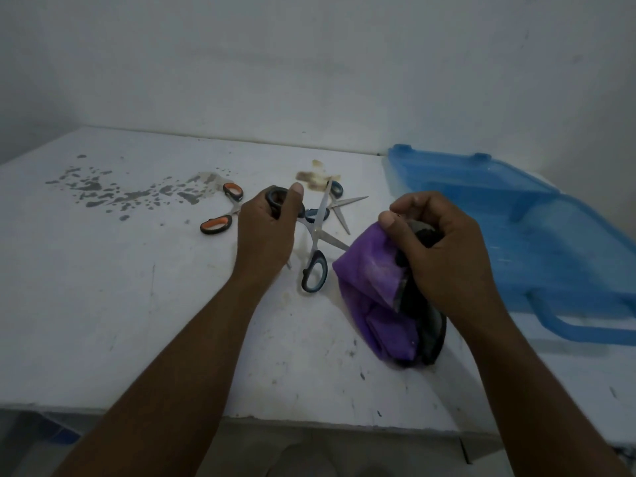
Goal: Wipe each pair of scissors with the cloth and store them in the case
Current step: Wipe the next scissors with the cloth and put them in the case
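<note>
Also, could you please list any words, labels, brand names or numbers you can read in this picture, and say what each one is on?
There is no readable text in this view.
blue case: no label or print shows.
purple cloth: no print shows.
orange-handled scissors and grey-handled scissors: any stamp on the blades is too small and blurred to read.

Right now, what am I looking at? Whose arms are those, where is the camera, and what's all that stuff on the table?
Those are a person's own two hands. The one picture comes from a camera on their head, looking down. The left hand grips dark-handled scissors. The right hand holds a bunched purple cloth. On the white table lie orange-handled scissors, blue-handled scissors and another pair behind. An open blue case sits on the right.
</note>
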